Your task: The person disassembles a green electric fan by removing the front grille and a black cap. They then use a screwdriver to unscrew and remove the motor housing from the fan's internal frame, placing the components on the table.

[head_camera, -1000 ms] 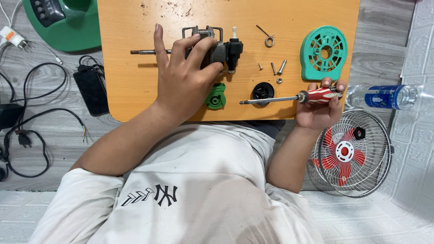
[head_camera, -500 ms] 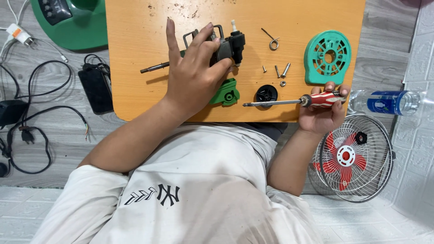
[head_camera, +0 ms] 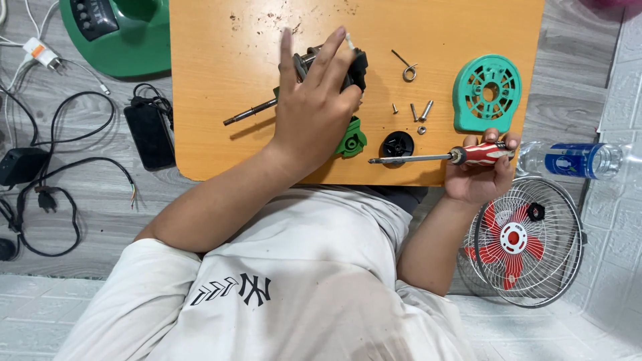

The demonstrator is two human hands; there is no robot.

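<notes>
Left hand [head_camera: 314, 110], fingers spread, grips fan motor [head_camera: 334, 67] mid-worktop [head_camera: 221, 67]; right hand [head_camera: 478, 174] clasps red screwdriver [head_camera: 441, 156] at front edge. Loose screws [head_camera: 418, 113] beside motor: careless sweep likely scatters them onto floor; protruding shaft [head_camera: 251, 111] could snag.

A single head-worn camera looks steeply down from close above, past the person's chest, onto the orange tabletop [head_camera: 455, 40] and the surrounding floor [head_camera: 87, 220], with both forearms inside the frame.
</notes>
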